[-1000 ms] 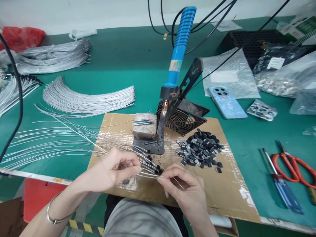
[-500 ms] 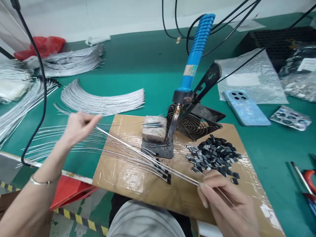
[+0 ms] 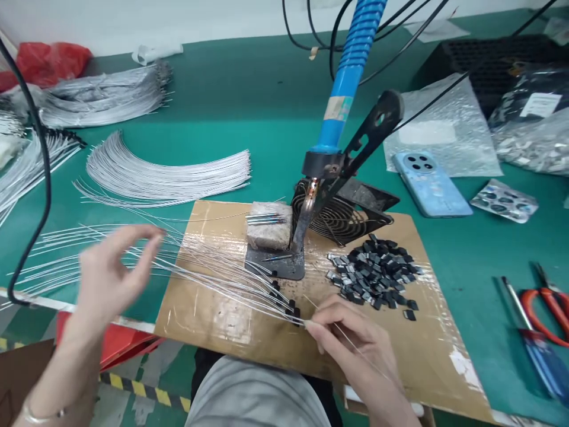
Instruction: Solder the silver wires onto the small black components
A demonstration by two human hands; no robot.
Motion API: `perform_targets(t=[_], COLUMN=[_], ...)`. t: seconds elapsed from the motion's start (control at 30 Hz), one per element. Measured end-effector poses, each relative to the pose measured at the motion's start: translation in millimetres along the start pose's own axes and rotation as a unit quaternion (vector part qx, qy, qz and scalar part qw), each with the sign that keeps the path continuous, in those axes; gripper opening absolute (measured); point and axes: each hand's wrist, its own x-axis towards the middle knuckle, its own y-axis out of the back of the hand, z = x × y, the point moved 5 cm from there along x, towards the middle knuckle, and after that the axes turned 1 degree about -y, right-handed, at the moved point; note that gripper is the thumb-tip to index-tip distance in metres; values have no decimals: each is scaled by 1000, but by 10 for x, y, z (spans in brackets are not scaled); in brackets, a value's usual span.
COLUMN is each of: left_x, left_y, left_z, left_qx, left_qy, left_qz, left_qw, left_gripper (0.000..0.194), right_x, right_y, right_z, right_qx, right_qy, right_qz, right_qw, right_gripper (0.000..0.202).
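My right hand (image 3: 351, 338) pinches thin white wires (image 3: 249, 301) near their right ends, low over the cardboard; one fine strand also crosses its fingers. To the left, my left hand (image 3: 113, 270) hovers above the spread wires, blurred. Its thumb and index finger curve until their tips nearly meet; whatever lies between them cannot be made out. Several wires ending in small black connectors (image 3: 292, 311) lie on the cardboard beside my right hand. Beyond that hand is a pile of loose black and silver connectors (image 3: 377, 273).
A blue-handled soldering iron (image 3: 342, 95) stands slanted in a metal holder beside a block (image 3: 269, 237) and a black fan (image 3: 340, 216). White wire bundles (image 3: 169, 178) lie at the back left. A phone (image 3: 431, 184), pliers (image 3: 546, 308) and a screwdriver (image 3: 537, 356) are on the right.
The view has shifted. My right hand has moved left with the wires, which now hang slacker. My left hand has moved left and down, its thumb and index finger now arched.
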Motion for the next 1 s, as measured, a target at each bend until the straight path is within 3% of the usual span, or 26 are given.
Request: perform_targets(t=[0.13,0.17,0.23,0.33,0.47,0.57,0.63,0.73,0.8,0.87,1.0], left_x=[-331,-378,-428,-425,-391,-403,-424,-443,-434,-409,-353], left_y=[-565,-683,-884,-1027,-1058,-1087,-1122,-1165,-1170,-1159,-1124], left_z=[1206,1398,1601,1619,1495,1416,1369,1310,1290,1288,1316], left_qx=[-142,-164,-185,-210,-228,-261,-298,-334,-345,-358,-395], left_qy=[-98,-109,-93,-49,5,59,104,159,184,203,243], left_qz=[-152,-183,-244,-291,-318,-330,-331,-322,-315,-309,-306], left_qw=[973,963,948,932,920,905,890,871,865,858,831], left_gripper=[31,30,20,21,22,23,24,25,26,26,26], right_x=[23,25,28,34,41,43,39,24,9,-5,-1], right_y=[-87,-97,-100,-110,-165,-173,-151,-95,-52,-21,-65], right_z=[-33,-36,-34,-30,-33,13,58,133,190,219,172], right_qx=[-46,-51,-58,-66,-65,-39,28,171,205,182,113], right_qy=[57,68,79,90,110,77,47,7,-24,-33,-13], right_qz=[-27,-28,-15,0,7,32,48,67,92,113,104], right_qw=[997,996,995,994,992,996,997,983,974,976,988], right_gripper=[20,19,17,16,19,23,28,54,66,60,25])
